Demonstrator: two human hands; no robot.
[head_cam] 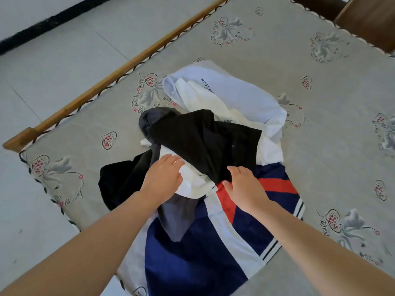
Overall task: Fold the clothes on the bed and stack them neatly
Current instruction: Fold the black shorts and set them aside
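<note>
A loose pile of clothes lies in the middle of the bed [320, 86]. On top is a crumpled black garment [205, 137]. Behind it lies a pale lilac shirt [239, 90] with dark lettering. A white garment [192, 180] shows under the black one. A navy, white and red jacket [203, 253] spreads toward me, with a grey piece [177, 216] lying over it. My left hand [164, 176] rests flat on the white garment, fingers apart. My right hand [243, 184] lies on the edge of the black garment and the jacket, fingers spread, gripping nothing.
The bed has a grey sheet with heart and flower prints and a wooden rail [119, 73] along its left edge. Pale floor tiles [42, 71] lie beyond the rail. A brown wooden piece of furniture [369, 20] stands at the top right corner.
</note>
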